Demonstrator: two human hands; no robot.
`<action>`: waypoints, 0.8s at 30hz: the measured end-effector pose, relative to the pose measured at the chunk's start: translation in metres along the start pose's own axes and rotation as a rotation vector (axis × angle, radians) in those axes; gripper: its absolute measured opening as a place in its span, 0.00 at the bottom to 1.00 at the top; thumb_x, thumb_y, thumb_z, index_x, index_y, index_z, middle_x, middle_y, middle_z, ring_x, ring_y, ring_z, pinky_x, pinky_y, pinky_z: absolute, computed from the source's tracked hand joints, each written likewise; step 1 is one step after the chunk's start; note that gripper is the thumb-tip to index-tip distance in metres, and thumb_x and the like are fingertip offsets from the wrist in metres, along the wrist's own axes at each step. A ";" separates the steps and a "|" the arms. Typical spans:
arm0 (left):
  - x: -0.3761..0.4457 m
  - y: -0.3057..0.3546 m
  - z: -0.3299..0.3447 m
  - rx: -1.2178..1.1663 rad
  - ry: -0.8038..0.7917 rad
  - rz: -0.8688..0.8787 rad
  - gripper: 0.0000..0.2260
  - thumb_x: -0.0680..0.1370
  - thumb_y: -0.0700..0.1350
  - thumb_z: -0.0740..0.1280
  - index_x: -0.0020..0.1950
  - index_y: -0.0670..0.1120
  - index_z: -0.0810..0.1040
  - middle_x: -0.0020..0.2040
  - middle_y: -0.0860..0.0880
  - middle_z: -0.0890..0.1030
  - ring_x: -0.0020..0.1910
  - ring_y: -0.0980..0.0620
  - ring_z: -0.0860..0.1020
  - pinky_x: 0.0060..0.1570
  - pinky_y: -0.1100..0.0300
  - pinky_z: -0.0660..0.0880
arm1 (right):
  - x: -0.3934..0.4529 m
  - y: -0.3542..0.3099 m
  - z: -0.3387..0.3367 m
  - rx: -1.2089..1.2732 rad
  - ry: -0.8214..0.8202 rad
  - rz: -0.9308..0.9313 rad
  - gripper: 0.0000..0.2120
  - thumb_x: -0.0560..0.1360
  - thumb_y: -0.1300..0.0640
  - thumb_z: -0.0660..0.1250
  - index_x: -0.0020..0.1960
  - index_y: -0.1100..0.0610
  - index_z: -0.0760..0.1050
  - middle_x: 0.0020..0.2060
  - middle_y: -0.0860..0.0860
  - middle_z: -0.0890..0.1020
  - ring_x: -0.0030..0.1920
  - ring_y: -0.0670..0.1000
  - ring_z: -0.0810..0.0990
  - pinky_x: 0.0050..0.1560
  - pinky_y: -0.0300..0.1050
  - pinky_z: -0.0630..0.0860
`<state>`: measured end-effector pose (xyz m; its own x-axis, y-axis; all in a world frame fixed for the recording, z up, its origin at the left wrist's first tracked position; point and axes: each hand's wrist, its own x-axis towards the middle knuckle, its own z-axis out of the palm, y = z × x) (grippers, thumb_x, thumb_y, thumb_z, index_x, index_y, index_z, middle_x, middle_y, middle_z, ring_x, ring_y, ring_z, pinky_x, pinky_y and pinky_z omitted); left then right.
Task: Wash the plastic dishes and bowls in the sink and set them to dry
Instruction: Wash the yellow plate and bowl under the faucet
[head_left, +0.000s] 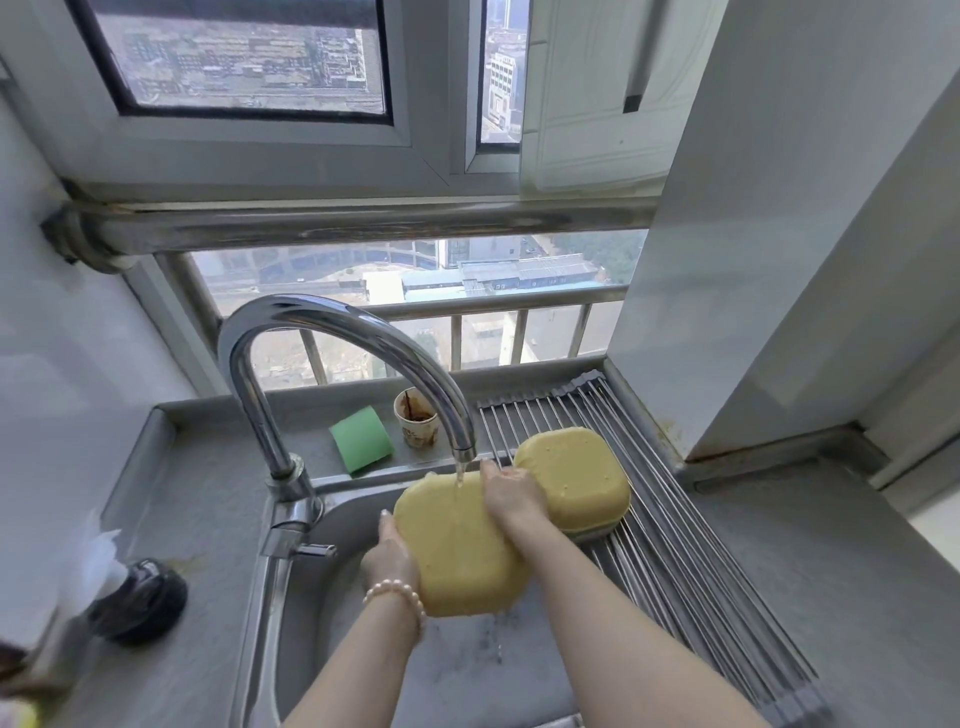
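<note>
I hold a yellow plastic dish bottom up over the steel sink, under water running from the tap. My left hand grips its left edge, fingers curled round the rim. My right hand lies on the dish's upturned base near its far right corner, fingers spread flat. A second yellow dish lies upside down on the roll-up drying rack to the right of the sink, stacked on something greenish beneath it.
A green sponge and a stained paper cup sit on the ledge behind the sink. A dark round object rests on the left counter beside white plastic. A wall corner stands at right and a window behind.
</note>
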<state>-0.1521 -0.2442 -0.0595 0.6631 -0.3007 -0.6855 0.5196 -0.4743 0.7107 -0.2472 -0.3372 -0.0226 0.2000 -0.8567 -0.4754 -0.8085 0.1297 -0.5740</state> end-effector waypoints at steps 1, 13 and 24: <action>-0.003 0.002 0.002 0.142 0.054 0.134 0.28 0.80 0.61 0.57 0.59 0.35 0.75 0.60 0.37 0.77 0.56 0.39 0.75 0.56 0.53 0.70 | 0.003 0.001 0.000 -0.021 0.003 0.007 0.21 0.83 0.53 0.46 0.64 0.62 0.72 0.62 0.60 0.76 0.63 0.59 0.73 0.60 0.47 0.67; -0.004 0.038 0.002 0.515 -0.074 0.434 0.27 0.68 0.69 0.68 0.45 0.45 0.82 0.43 0.47 0.83 0.45 0.44 0.80 0.49 0.53 0.77 | -0.008 -0.007 0.007 0.016 0.118 -0.177 0.23 0.82 0.47 0.49 0.63 0.57 0.76 0.63 0.57 0.77 0.63 0.58 0.73 0.62 0.48 0.68; -0.003 0.027 -0.010 0.169 0.004 0.079 0.16 0.83 0.43 0.54 0.66 0.38 0.74 0.64 0.38 0.75 0.63 0.42 0.74 0.52 0.58 0.69 | -0.025 0.010 0.041 0.061 0.240 -0.035 0.33 0.77 0.33 0.46 0.69 0.54 0.67 0.62 0.58 0.73 0.61 0.58 0.73 0.57 0.53 0.71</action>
<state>-0.1344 -0.2483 -0.0367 0.7004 -0.3399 -0.6277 0.3678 -0.5818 0.7254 -0.2375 -0.2940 -0.0442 0.0847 -0.9542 -0.2869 -0.7670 0.1214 -0.6300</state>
